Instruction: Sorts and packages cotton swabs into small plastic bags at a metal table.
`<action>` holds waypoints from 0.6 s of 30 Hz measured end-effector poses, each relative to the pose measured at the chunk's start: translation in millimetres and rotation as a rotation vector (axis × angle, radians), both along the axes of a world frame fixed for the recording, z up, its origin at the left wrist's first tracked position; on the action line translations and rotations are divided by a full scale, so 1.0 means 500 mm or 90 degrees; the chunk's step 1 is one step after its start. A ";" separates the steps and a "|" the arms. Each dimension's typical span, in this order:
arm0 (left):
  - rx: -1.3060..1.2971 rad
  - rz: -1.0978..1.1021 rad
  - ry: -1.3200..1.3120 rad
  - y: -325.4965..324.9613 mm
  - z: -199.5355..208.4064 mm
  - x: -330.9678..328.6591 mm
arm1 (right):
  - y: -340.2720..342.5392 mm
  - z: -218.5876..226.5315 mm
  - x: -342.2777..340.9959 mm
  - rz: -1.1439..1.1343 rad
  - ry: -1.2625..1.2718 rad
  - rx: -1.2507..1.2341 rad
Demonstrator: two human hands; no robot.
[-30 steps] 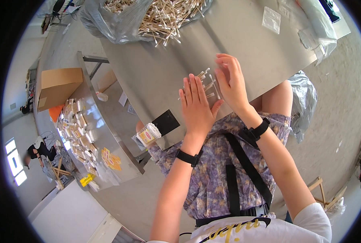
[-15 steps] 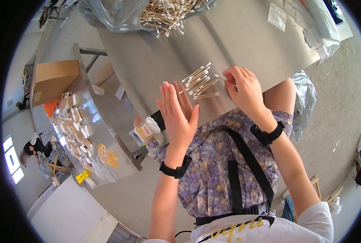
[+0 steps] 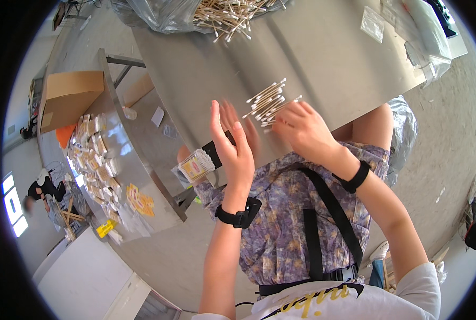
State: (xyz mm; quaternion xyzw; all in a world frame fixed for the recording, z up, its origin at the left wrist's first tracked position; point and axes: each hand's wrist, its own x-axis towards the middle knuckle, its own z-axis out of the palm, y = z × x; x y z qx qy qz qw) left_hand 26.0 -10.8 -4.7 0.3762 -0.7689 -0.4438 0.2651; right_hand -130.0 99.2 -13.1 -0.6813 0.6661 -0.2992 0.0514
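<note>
Left hand (image 3: pixel 233 152) open, with fingers extended and partly blurred, thumb set apart, nothing in hold. Right hand (image 3: pixel 308 130) half curled, fingers bent together and pointed toward the left hand; not possible to tell whether with a stick inside the fingertips or not.

Ahead of both hands and between them, a loose bunch of cotton swabs (image 3: pixel 268 102): thin wooden sticks, pale brown and smooth, with soft white rounded buds at both ends, all slanting in nearly the same direction but with uneven ends. Closer to the right hand than to the left, with the near part just beside the curled fingers, partly hidden there.

Under all this, a grey metal desk (image 3: pixel 334 58), flat and dull, with soft shiny streaks. Partly behind the left hand, a flat black piece (image 3: pixel 211 151); left of it, a clear pack (image 3: pixel 197 165) full of swabs, with yellow label and a row of white buds. Far ahead of the hands, a thin wrinkled grey plastic bag (image 3: pixel 163 15), with a messy heap of similar swabs (image 3: pixel 230 15) at its opening.
</note>
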 end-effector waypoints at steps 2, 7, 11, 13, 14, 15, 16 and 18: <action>0.062 0.038 0.077 0.002 -0.005 -0.008 | -0.019 -0.004 -0.012 -0.081 -0.014 -0.016; 0.242 0.171 0.298 0.007 -0.014 -0.062 | -0.045 -0.030 -0.030 -0.206 -0.411 -0.103; 0.285 0.208 0.359 0.025 -0.026 -0.108 | -0.069 -0.048 -0.032 -0.282 -0.772 -0.259; 0.295 0.167 0.384 0.034 -0.037 -0.119 | -0.075 -0.051 -0.006 -0.268 -0.785 -0.212; 0.311 0.171 0.384 0.037 -0.032 -0.123 | -0.079 -0.049 0.006 -0.254 -0.818 -0.215; 0.313 0.172 0.383 0.036 -0.027 -0.123 | -0.081 -0.048 0.010 -0.240 -0.850 -0.219; 0.298 0.190 0.377 0.031 -0.021 -0.122 | -0.081 -0.050 0.005 -0.265 -0.840 -0.231; 0.281 0.208 0.370 0.021 -0.016 -0.120 | -0.088 -0.048 -0.014 -0.281 -0.855 -0.246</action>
